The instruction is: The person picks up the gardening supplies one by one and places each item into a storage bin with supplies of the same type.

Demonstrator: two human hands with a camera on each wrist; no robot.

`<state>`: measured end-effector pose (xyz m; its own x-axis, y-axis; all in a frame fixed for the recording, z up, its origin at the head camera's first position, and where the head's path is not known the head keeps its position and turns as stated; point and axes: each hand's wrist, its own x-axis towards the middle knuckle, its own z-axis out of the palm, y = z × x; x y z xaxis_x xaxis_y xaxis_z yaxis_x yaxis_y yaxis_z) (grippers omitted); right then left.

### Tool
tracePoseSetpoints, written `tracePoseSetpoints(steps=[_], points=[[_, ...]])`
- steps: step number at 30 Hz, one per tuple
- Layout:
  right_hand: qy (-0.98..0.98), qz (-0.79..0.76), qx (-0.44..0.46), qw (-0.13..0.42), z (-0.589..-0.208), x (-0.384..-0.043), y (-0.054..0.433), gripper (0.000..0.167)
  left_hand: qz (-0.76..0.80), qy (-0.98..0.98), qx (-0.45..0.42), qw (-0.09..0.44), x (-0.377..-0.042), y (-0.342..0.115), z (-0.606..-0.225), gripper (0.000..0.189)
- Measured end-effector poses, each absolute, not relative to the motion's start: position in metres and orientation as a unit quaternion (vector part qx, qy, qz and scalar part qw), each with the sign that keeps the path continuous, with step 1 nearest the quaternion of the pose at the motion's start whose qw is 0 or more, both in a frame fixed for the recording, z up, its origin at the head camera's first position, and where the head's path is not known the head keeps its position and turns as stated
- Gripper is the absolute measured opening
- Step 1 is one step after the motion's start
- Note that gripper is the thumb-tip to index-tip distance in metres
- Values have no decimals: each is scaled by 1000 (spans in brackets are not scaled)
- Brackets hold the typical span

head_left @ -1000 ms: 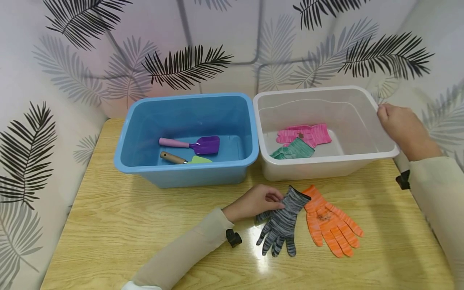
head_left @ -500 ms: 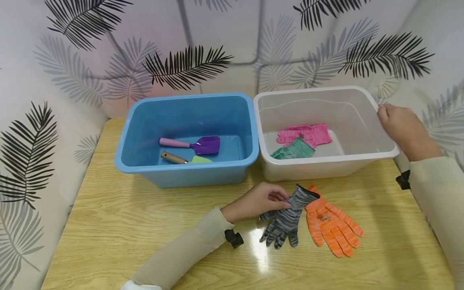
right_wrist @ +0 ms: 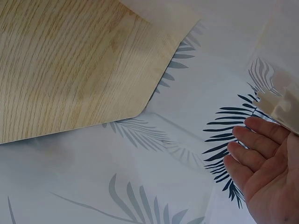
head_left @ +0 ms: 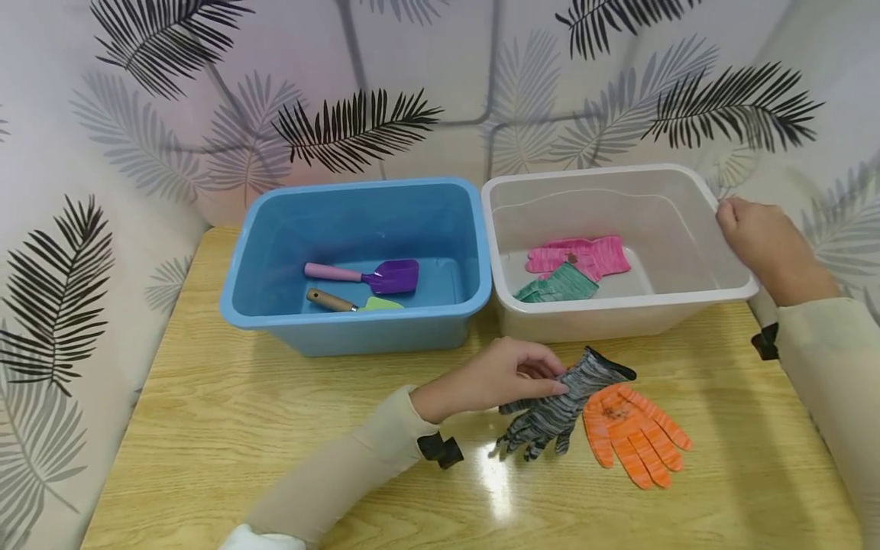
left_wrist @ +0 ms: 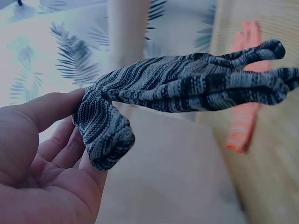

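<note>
My left hand [head_left: 505, 378] pinches a grey-and-black striped knit glove [head_left: 560, 401] between thumb and fingers. Its dark-edged cuff points right and its fingers hang toward the table. In the left wrist view the same glove [left_wrist: 163, 86] stretches away from the fingertips. An orange glove [head_left: 632, 435] lies beside it on the table, its cuff partly hidden behind the grey one. My right hand [head_left: 763, 237] holds the right rim of the white bin [head_left: 639, 305]; in the right wrist view its fingers [right_wrist: 254, 144] lie extended below the rim.
Pink [head_left: 594, 256] and green [head_left: 560, 284] gloves lie inside the white bin. Left of it stands a blue bin [head_left: 371, 336] holding a purple shovel [head_left: 392, 276] and a wooden-handled green tool [head_left: 333, 299]. Leaf-patterned cloth [head_left: 440, 99] backs the wooden table [head_left: 241, 435].
My left hand has shifted slightly right and up with the grey glove, whose cuff has swung right over the orange glove's cuff. The right hand stays at the bin rim.
</note>
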<state>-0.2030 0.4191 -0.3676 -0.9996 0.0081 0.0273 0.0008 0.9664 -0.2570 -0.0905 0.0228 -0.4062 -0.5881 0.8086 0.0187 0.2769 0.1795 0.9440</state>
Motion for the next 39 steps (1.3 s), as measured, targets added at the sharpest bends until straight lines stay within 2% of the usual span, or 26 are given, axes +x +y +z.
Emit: tracePoseSetpoints(steps=[10, 17, 23, 32, 39], points=[[-990, 136, 5, 24, -367, -202, 419, 43, 511, 727, 408, 211, -94, 20, -351, 17], [-991, 133, 0, 26, -367, -203, 419, 43, 500, 733, 417, 198, -107, 22, -317, 19], [-991, 133, -3, 14, -365, -201, 417, 44, 502, 733, 429, 165, -122, 23, -294, 15], [-991, 130, 2, 20, -364, -202, 417, 43, 480, 762, 395, 181, -144, 30, -263, 23], [-992, 129, -3, 9, -365, -202, 417, 45, 532, 749, 340, 200, -178, 41, -259, 28]])
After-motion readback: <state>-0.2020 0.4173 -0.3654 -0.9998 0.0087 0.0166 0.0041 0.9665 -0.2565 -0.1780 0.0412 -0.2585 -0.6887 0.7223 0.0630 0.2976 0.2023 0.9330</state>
